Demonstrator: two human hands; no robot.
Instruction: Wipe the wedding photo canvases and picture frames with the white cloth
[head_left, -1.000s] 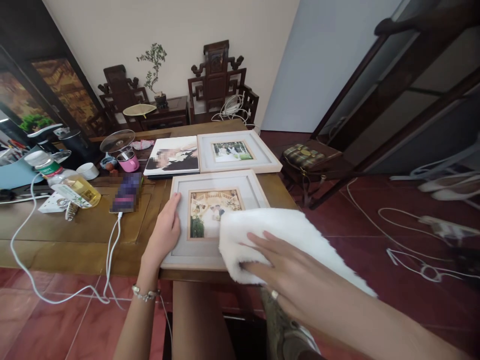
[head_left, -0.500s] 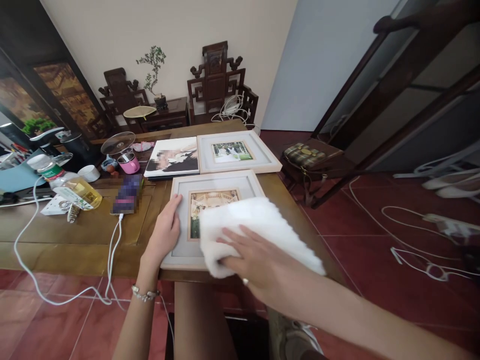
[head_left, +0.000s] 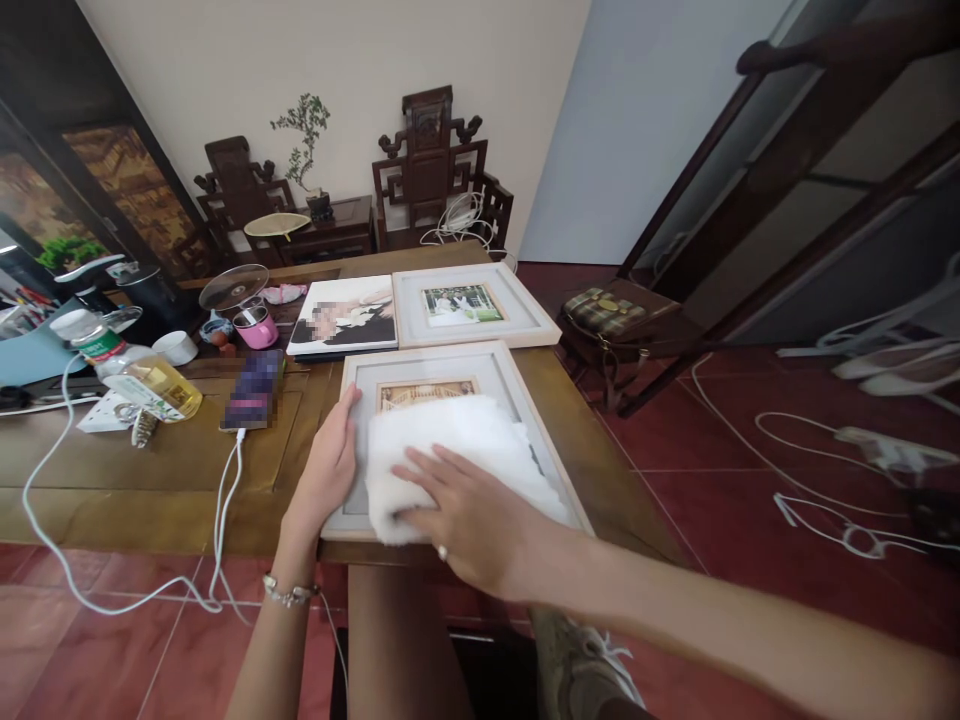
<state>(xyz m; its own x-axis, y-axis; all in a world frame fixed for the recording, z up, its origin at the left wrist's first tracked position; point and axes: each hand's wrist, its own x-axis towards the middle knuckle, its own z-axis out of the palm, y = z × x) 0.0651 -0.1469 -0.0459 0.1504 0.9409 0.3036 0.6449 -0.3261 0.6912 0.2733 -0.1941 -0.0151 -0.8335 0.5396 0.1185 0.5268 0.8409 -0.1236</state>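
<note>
A pale picture frame (head_left: 442,367) with a photo lies at the near edge of the wooden table (head_left: 150,470). My left hand (head_left: 328,470) rests flat on the frame's left border, fingers stretched out. My right hand (head_left: 457,505) presses flat on a fluffy white cloth (head_left: 457,440) that covers most of the photo and the glass. A ring shows on one right finger and a bracelet on my left wrist.
Behind lie a second framed photo (head_left: 472,305) and an unframed print (head_left: 345,315). To the left are a phone (head_left: 253,390) on a white cable, an oil bottle (head_left: 146,380), a pink cup (head_left: 255,325) and clutter. Carved chairs stand at the wall; cables lie on the red floor at right.
My right hand has slid the white cloth leftward across the frame, from its right edge to over the photo. My left hand has stayed on the frame's left border.
</note>
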